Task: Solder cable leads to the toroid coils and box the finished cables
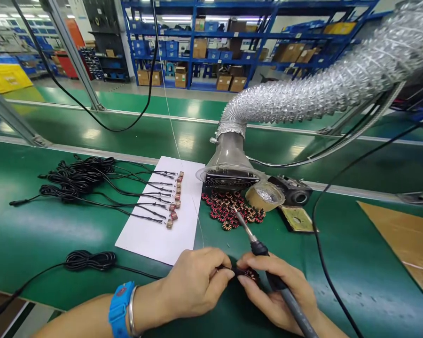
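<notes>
My left hand [197, 284] pinches the end of a black cable [137, 271] between thumb and forefinger. The rest of that cable lies bundled to the left. My right hand [285, 291] holds a soldering iron [259, 248], its tip tilted up and away from me. The thumb and forefinger of that same hand also grip a small wound ring coil [252, 274]. Both hands' fingertips nearly meet over the green bench, and they partly hide the joint between cable and coil. Beyond the iron's tip lies a pile of red and black ring coils [220, 206].
A white sheet [144, 239] carries cable ends with coils, beside bundled black cables [81, 178]. A fume hood [229, 152] with silver duct [303, 98] overhangs the coil pile. A tub [266, 196], iron stand [294, 191] and yellow sponge tray [298, 219] stand right. A black cord [320, 249] crosses the bench.
</notes>
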Motion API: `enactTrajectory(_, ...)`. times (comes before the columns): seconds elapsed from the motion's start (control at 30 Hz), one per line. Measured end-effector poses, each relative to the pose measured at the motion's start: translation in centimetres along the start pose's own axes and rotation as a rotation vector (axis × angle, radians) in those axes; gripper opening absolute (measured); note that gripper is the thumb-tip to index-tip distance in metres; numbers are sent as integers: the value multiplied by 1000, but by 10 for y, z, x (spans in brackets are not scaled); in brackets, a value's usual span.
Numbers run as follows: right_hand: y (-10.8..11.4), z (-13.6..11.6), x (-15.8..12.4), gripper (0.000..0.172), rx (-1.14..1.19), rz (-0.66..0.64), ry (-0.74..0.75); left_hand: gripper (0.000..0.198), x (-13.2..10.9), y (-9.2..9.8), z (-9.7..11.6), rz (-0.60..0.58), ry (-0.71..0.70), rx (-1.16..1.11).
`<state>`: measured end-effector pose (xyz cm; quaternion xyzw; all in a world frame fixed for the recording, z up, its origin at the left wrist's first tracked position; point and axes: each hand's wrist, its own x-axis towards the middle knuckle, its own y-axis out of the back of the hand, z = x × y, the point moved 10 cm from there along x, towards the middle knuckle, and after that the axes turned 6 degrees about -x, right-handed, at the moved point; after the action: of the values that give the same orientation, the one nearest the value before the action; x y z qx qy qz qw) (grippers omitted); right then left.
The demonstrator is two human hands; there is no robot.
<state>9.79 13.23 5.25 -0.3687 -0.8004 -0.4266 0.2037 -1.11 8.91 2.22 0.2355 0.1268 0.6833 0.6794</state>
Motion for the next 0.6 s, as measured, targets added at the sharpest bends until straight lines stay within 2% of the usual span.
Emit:
enactTrajectory(0.17,5,-11,4,40,55,26,103,8,0,-3,-5,-34,56,-13)
enactTrajectory(0.3,4,-17,5,40,45,15,172,9,1,-3,0,-28,-55,63)
enactTrajectory(0.5,3,-15,-6,38,-31,-9,186,12,-5,-7,8,-37,-218,263)
enactTrajectory(0.6,1,-10,-14,38,-121,-44,203,19,-1,-1,10,-26,-202,397)
